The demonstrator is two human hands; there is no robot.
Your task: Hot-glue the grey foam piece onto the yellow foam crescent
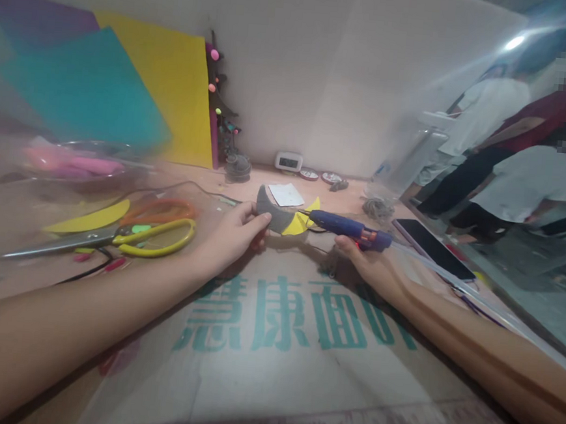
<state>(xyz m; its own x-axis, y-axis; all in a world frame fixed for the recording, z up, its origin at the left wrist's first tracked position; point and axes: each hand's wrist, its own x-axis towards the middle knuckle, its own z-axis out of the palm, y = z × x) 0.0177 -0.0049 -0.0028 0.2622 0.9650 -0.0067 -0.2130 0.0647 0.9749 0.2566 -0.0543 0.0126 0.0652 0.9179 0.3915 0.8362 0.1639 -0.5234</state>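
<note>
My left hand (242,232) pinches the left end of a curved, crescent-like piece of grey and yellow craft sheet (277,219), thumb in front. In my right hand (360,257) is a dark blue hot glue gun (343,225), gripped by its handle, with a small red light showing near my thumb. Its nozzle points left and meets or nearly meets the yellow part of the piece; I cannot tell whether it touches. Behind the piece, a white square of paper (285,194) lies on the table.
Yellow- and orange-handled scissors (156,238) lie left beside a yellow cut-out (91,216). Coloured sheets (160,85) lean at the back left near a decorated branch in a pot (238,167). A small digital clock (289,162) stands behind; a phone (434,249) lies right. People (525,185) are beyond the table.
</note>
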